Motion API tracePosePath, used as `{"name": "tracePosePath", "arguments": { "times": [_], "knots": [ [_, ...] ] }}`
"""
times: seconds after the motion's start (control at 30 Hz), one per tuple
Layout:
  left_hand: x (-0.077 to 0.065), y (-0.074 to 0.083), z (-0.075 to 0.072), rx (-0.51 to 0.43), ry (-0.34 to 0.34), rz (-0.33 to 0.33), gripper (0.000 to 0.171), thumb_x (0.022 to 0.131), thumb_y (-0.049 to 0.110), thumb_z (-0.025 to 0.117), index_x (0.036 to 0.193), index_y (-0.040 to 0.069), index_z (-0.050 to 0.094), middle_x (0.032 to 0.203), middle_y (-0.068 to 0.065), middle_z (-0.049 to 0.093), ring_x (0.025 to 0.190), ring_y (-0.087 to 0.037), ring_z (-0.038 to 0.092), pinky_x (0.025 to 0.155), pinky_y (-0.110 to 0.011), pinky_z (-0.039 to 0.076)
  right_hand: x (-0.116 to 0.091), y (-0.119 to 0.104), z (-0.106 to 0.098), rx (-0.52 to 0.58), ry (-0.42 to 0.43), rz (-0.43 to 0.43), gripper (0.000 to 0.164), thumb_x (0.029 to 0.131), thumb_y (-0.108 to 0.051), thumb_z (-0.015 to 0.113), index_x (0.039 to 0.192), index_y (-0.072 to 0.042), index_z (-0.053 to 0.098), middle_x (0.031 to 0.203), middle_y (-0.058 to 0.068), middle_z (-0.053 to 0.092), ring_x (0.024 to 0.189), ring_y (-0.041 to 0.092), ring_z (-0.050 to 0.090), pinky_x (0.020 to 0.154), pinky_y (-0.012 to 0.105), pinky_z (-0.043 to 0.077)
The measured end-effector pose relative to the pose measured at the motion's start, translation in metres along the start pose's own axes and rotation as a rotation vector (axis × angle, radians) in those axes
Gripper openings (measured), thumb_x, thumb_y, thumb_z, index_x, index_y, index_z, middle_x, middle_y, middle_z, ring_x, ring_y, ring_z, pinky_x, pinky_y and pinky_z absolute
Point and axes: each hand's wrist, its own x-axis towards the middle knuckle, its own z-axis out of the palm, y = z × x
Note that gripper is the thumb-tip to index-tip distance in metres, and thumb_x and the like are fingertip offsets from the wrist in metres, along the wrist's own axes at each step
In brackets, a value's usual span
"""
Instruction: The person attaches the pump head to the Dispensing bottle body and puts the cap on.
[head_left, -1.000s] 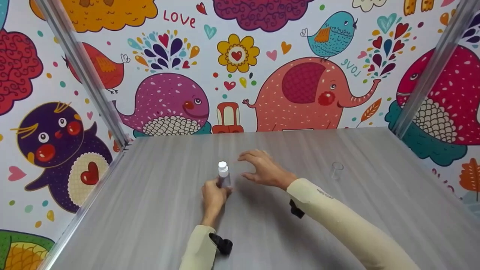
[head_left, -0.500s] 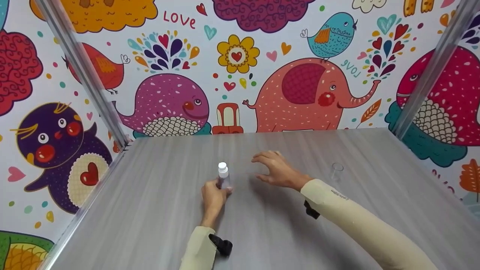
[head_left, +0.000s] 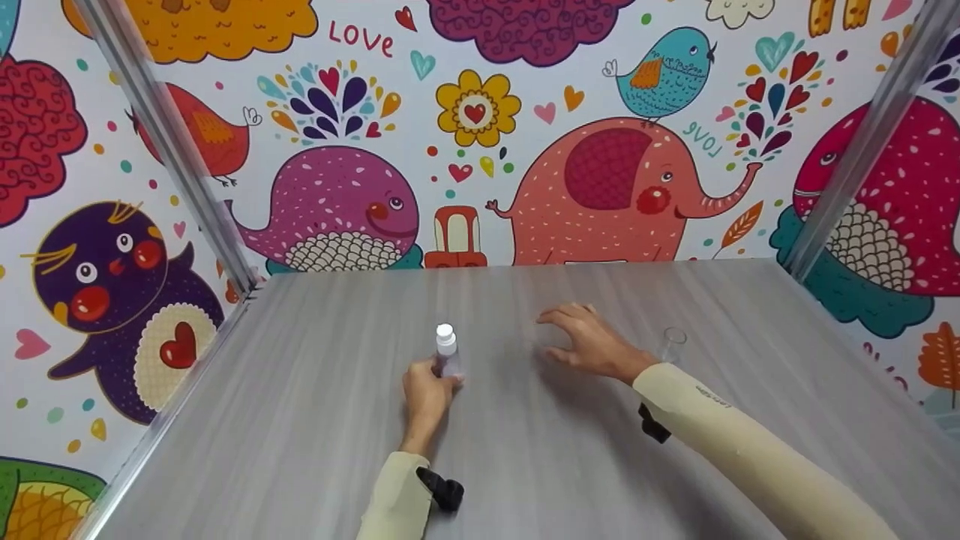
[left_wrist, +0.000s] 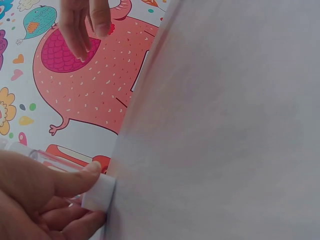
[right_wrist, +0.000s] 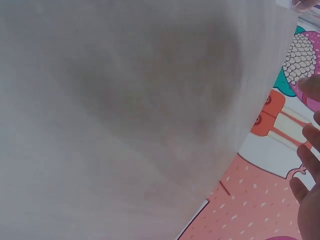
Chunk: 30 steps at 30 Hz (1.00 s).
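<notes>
On the table, my left hand [head_left: 429,394] grips the lower part of a small clear bottle [head_left: 448,352] with a white cap. The bottle stands upright. In the left wrist view, thumb and fingers of the left hand [left_wrist: 40,195] wrap around the white base end of the bottle [left_wrist: 98,193]. To the right, my right hand [head_left: 596,345] hovers above the table holding nothing, its fingers loosely bent and spread. A clear glass cup [head_left: 674,341] stands just beyond the right wrist, its lower part partly hidden by the wrist and sleeve.
The grey wood-grain table [head_left: 315,420] ends at a patterned wall [head_left: 465,172] at the back. Metal posts [head_left: 169,150] rise at both back corners. Black camera mounts [head_left: 442,491] sit on both wrists.
My right hand has moved steadily right, away from the bottle and closer to the glass cup. The left hand and the bottle stay where they were.
</notes>
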Motion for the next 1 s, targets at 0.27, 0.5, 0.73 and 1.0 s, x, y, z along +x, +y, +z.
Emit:
{"name": "tracePosePath", "arguments": {
  "times": [0.27, 0.5, 0.73, 1.0],
  "knots": [
    [0.001, 0.0, 0.0, 0.001, 0.002, -0.005, 0.02, 0.071, -0.006, 0.08, 0.09, -0.009, 0.074, 0.089, -0.023, 0.075, 0.08, -0.029, 0.067, 0.075, -0.046, 0.053, -0.014, 0.013, -0.002, -0.006, 0.011, 0.039, 0.046, 0.084, -0.014, 0.079, 0.127, -0.008, 0.063, 0.131, 0.01, 0.065, 0.124, 0.03, 0.057, 0.106, 0.055, 0.041],
    [0.0, 0.0, -0.001, 0.009, -0.012, -0.028, 0.02, 0.072, -0.004, 0.08, 0.091, -0.007, 0.074, 0.089, -0.022, 0.075, 0.08, -0.027, 0.065, 0.074, -0.045, 0.052, -0.023, 0.02, -0.004, -0.001, -0.01, 0.051, 0.044, 0.086, -0.012, 0.075, 0.128, -0.007, 0.062, 0.131, 0.011, 0.064, 0.125, 0.031, 0.056, 0.107, 0.056, 0.039],
    [0.002, -0.001, -0.001, 0.032, -0.008, -0.039, 0.021, 0.072, -0.002, 0.081, 0.091, -0.005, 0.074, 0.094, -0.023, 0.075, 0.088, -0.033, 0.071, 0.08, -0.049, 0.054, -0.032, 0.027, -0.008, -0.005, -0.031, 0.11, 0.044, 0.087, -0.012, 0.074, 0.129, -0.007, 0.062, 0.132, 0.012, 0.063, 0.127, 0.032, 0.054, 0.113, 0.058, 0.033],
    [0.002, -0.001, -0.001, 0.045, 0.0, -0.02, 0.023, 0.071, -0.002, 0.082, 0.093, -0.006, 0.075, 0.092, -0.023, 0.076, 0.088, -0.034, 0.072, 0.08, -0.05, 0.054, -0.045, 0.037, -0.007, -0.04, -0.039, 0.185, 0.044, 0.086, -0.012, 0.074, 0.128, -0.009, 0.063, 0.132, 0.009, 0.064, 0.128, 0.031, 0.054, 0.111, 0.057, 0.037]
  ]
}}
